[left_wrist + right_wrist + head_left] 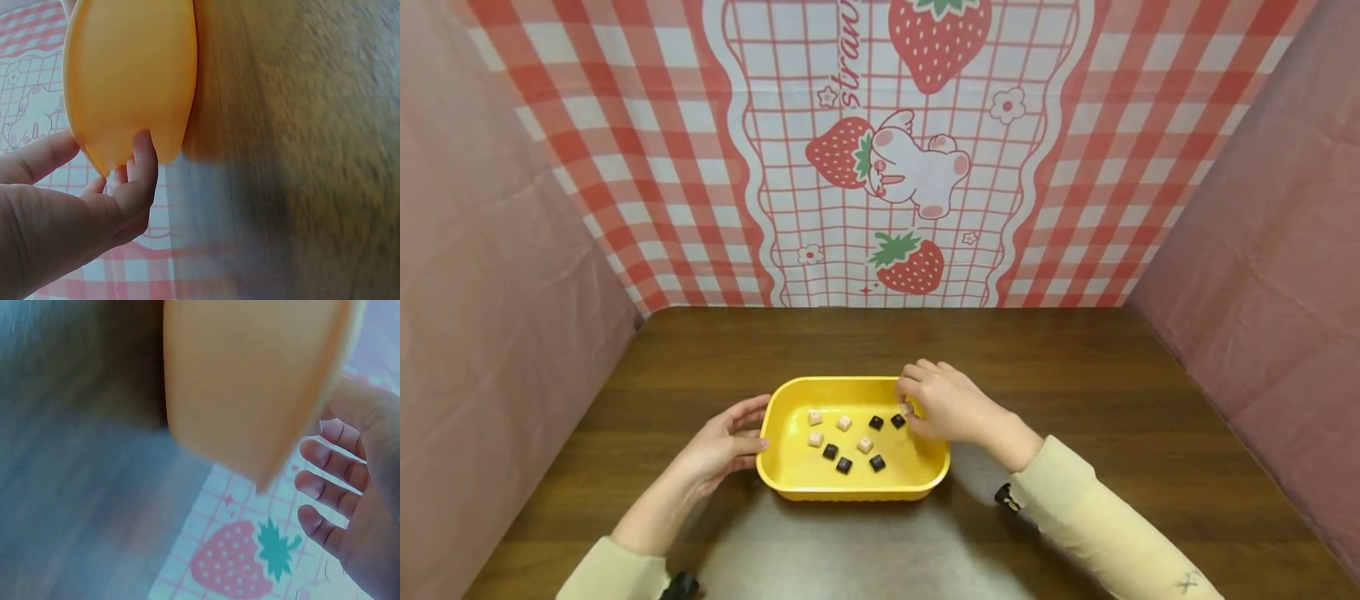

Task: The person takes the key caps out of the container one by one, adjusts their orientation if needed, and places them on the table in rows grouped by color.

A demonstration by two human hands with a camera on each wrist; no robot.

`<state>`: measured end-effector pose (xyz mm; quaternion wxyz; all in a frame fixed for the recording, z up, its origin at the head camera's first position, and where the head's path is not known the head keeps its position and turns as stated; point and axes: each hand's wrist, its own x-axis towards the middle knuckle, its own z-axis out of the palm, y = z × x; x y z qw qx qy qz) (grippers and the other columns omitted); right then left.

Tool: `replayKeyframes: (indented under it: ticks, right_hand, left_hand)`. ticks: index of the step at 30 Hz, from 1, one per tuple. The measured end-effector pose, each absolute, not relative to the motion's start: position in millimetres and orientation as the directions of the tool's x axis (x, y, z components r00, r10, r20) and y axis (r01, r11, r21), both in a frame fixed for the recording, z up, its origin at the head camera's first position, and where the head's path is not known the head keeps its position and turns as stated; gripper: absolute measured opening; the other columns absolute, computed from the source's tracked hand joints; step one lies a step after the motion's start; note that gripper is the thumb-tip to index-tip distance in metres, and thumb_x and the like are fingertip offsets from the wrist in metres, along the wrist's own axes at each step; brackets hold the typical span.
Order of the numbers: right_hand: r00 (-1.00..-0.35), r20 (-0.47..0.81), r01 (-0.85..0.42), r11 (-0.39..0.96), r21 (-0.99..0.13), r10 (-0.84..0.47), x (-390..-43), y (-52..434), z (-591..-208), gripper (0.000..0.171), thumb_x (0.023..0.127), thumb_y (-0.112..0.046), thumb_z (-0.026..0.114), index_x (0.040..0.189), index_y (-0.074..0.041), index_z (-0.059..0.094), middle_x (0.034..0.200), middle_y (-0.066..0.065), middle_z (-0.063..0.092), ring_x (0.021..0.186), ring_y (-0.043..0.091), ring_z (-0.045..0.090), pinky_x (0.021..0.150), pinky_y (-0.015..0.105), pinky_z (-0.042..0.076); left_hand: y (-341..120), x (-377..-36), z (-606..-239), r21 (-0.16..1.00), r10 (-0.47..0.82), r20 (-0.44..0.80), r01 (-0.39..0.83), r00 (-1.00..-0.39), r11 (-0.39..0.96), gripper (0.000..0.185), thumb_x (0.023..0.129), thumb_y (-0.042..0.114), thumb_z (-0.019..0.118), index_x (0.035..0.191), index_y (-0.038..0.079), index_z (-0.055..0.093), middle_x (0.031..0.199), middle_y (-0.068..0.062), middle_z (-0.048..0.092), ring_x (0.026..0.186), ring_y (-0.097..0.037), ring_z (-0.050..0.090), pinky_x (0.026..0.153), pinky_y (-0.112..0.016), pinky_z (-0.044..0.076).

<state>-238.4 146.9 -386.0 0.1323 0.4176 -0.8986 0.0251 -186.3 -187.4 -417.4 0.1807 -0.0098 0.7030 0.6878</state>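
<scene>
A yellow tub (pixel 857 493) stands on the table in front of the person. My left hand (pixel 718 448) holds its left end, thumb at the rim and fingers (pixel 145 159) against the outer wall. Over the tub's right end, my right hand (pixel 946 402) pinches a cream keycap (pixel 907 408) between thumb and fingertips. Several black keycaps, one (pixel 898 422) close beside those fingertips, lie scattered on the tub floor. Among them are several cream keycaps (pixel 844 423). In the right wrist view the tub wall hides the pinch, while the other fingers (pixel 315 485) are loosely curled outside it.
The brown wooden table (pixel 1097 400) extends around the tub, with a pale glare in front of it. A strawberry-print cloth (pixel 910 167) hangs behind the table. Pink cloths (pixel 1262 233) close off both sides.
</scene>
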Motion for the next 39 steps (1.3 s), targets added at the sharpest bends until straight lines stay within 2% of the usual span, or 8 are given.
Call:
replayKeyframes:
  ticks: [6,13,18,31,39]
  right_hand:
    - [-0.633,0.311,-0.727,0.682,0.074,-0.709,-250,167,-376,0.015,0.073,-0.019,0.069,0.083,-0.019,0.058,0.082,-0.007,0.051,0.079,0.014,0.047,0.064,0.029,0.038]
    - [-0.680,0.328,-0.691,0.723,0.014,-0.656,-264,191,-373,0.018,0.069,-0.014,0.071,0.079,-0.015,0.057,0.078,-0.004,0.050,0.073,0.015,0.046,0.061,0.029,0.040]
    - [-0.728,0.286,-0.652,0.758,-0.006,-0.623,-277,203,-381,0.018,0.069,-0.012,0.071,0.078,-0.014,0.056,0.076,-0.004,0.049,0.069,0.014,0.044,0.057,0.026,0.039]
    - [-0.825,0.163,-0.553,0.832,-0.043,-0.541,-317,217,-409,0.012,0.074,-0.012,0.068,0.077,-0.013,0.056,0.074,-0.001,0.052,0.066,0.017,0.048,0.053,0.030,0.041]
    - [-0.882,0.078,-0.471,0.877,-0.092,-0.466,-332,221,-424,0.010,0.075,-0.012,0.066,0.077,-0.013,0.056,0.075,0.000,0.052,0.069,0.017,0.048,0.055,0.030,0.040]
  left_hand:
    - [-187,-186,-416,0.962,0.223,-0.273,-0.268,-0.936,0.055,0.069,0.086,-0.008,0.056,0.147,0.002,0.025,0.144,-0.026,0.030,0.109,-0.024,0.055,0.076,-0.036,0.055]
    - [-185,-184,-417,0.963,0.209,-0.269,-0.262,-0.940,0.061,0.068,0.086,-0.007,0.055,0.146,0.003,0.026,0.144,-0.026,0.031,0.112,-0.026,0.054,0.076,-0.037,0.054]
    - [-185,-183,-416,0.964,0.211,-0.266,-0.258,-0.941,0.066,0.068,0.086,-0.007,0.055,0.146,0.002,0.026,0.143,-0.027,0.032,0.113,-0.026,0.054,0.077,-0.037,0.054]
    - [-185,-184,-416,0.963,0.214,-0.269,-0.261,-0.939,0.065,0.067,0.086,-0.006,0.055,0.146,0.003,0.026,0.143,-0.026,0.032,0.113,-0.025,0.054,0.077,-0.037,0.054]
    - [-187,-184,-415,0.964,0.217,-0.268,-0.260,-0.939,0.065,0.068,0.086,-0.006,0.056,0.147,0.002,0.026,0.144,-0.026,0.032,0.113,-0.026,0.054,0.077,-0.037,0.054]
